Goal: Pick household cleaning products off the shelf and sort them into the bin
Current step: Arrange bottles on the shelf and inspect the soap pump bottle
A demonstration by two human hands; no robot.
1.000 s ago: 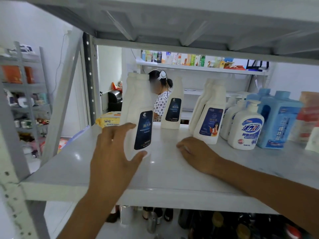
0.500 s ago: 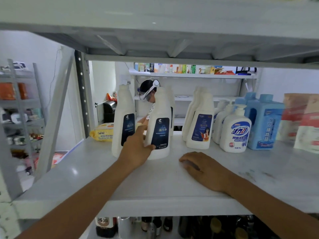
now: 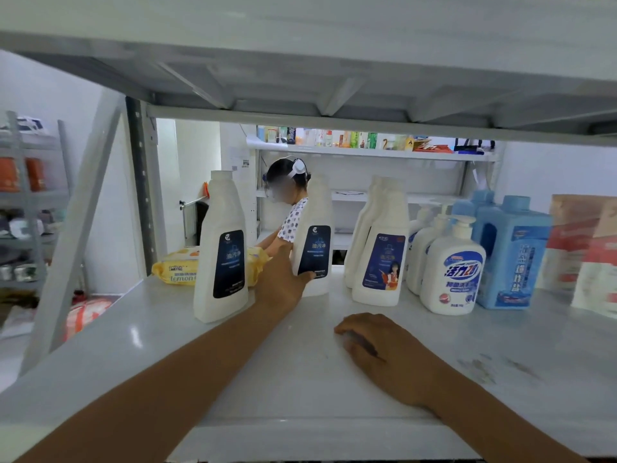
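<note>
Two white cleaner bottles with dark blue labels stand on the grey shelf (image 3: 467, 379). My left hand (image 3: 282, 282) reaches deep in and grips the base of the rear white bottle (image 3: 315, 235), thumb across its label. The front white bottle (image 3: 222, 252) stands free to the left of my forearm. My right hand (image 3: 380, 345) rests on the shelf surface with fingers loosely curled, holding nothing. No bin is in view.
Further right stand more white bottles (image 3: 380, 252), white pump bottles (image 3: 450, 265), blue jugs (image 3: 510, 252) and red-and-white packs (image 3: 587, 255). A yellow wipes pack (image 3: 177, 267) lies at the back left. A person (image 3: 287, 202) stands behind the shelf. The shelf above hangs low.
My left hand left the front bottle, reached further back and took hold of the rear bottle. My right hand stayed resting on the shelf.
</note>
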